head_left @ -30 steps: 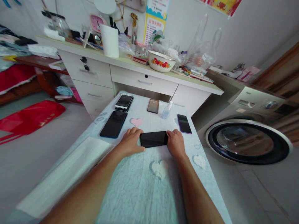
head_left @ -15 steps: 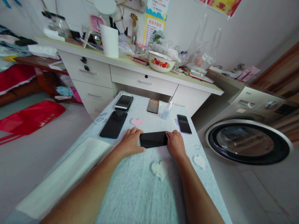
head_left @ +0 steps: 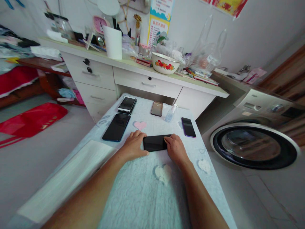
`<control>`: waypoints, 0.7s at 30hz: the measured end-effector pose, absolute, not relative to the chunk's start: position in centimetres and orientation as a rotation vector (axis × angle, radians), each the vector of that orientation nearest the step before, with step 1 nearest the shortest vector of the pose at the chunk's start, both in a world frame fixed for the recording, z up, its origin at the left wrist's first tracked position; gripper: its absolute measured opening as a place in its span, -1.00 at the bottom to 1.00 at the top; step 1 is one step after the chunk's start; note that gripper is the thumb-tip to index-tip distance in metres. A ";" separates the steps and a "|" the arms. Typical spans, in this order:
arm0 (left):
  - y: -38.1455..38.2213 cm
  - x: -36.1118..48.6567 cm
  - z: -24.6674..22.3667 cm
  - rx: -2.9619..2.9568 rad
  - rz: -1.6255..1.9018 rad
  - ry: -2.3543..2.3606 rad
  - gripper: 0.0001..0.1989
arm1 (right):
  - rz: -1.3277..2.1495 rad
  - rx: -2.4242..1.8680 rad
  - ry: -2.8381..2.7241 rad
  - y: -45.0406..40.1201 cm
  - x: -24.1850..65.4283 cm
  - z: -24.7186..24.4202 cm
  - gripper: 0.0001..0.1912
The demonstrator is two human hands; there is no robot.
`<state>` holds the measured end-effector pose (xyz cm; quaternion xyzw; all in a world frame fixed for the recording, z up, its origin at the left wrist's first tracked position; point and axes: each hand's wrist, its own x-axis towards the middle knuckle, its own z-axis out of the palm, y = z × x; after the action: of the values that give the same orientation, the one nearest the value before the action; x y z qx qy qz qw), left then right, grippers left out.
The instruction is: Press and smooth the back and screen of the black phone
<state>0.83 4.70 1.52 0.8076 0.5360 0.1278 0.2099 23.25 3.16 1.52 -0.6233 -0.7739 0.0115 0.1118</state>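
Near side of black phone (head_left: 154,143): pale, heart-patterned cloth (head_left: 140,190) on the bench (head_left: 213,187); both forearms (head_left: 105,178) cut off. Phone lies flat on cloth, glossy, rectangular. Left hand (head_left: 133,144): grip clasps its left end. Right hand (head_left: 176,148) hides its right end, fingertips bunched on glass; whether pinching, cannot tell. Beyond phone: clear bottle (head_left: 169,115), brownish case (head_left: 156,108).

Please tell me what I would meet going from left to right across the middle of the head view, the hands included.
Red item on the floor → large blue-edged phone → left hand → dark phone → right hand → purple-edged phone → washing machine.
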 end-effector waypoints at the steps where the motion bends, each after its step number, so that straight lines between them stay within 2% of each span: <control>1: 4.7 0.8 1.5 2.246 0.358 1.493 -0.35 | 0.033 -1.808 -2.277 3.2 23.2 1.4 -0.67; 21: 4.8 0.8 1.2 2.240 0.356 1.492 -0.34 | -0.058 -1.929 -2.150 3.9 24.4 1.0 -0.68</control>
<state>0.80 4.76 1.22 0.8063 0.5372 0.1281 0.2119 24.42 3.93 1.03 -0.6624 -0.7382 -0.0199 0.1257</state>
